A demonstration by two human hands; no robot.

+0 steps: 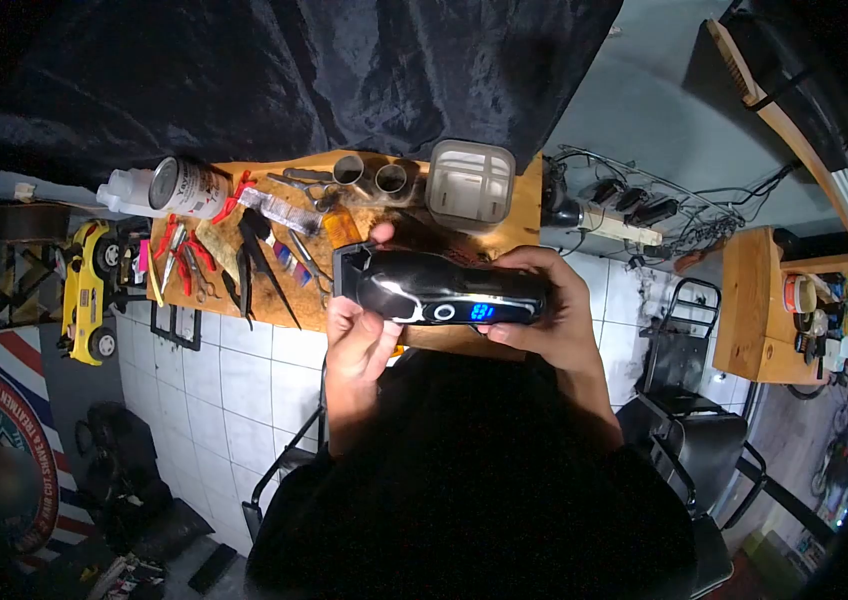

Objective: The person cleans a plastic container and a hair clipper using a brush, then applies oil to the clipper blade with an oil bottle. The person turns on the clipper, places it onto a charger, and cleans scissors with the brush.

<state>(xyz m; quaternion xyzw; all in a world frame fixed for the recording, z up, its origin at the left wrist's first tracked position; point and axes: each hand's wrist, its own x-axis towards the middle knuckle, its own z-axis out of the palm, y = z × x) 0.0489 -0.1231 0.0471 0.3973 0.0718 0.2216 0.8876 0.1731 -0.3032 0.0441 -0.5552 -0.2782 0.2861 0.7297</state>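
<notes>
A black and chrome hair clipper [414, 285] lies sideways in front of me, held above the near edge of the wooden table. Blue digits glow on its display, beside a round button. My left hand [359, 345] is closed around the dark head end, with fingertips showing above and below it. Around the other end, my right hand [559, 310] is wrapped with its fingers along the top and underside. Behind the clipper's head stands a small orange-brown object [341, 228], partly hidden.
The wooden table [319, 315] carries red-handled scissors [174, 255], black combs [262, 262], a can [184, 188], metal cups [391, 178] and a clear plastic container [472, 185]. A power strip with cables [619, 225] is at right. Black chairs [699, 445] stand on the tiled floor.
</notes>
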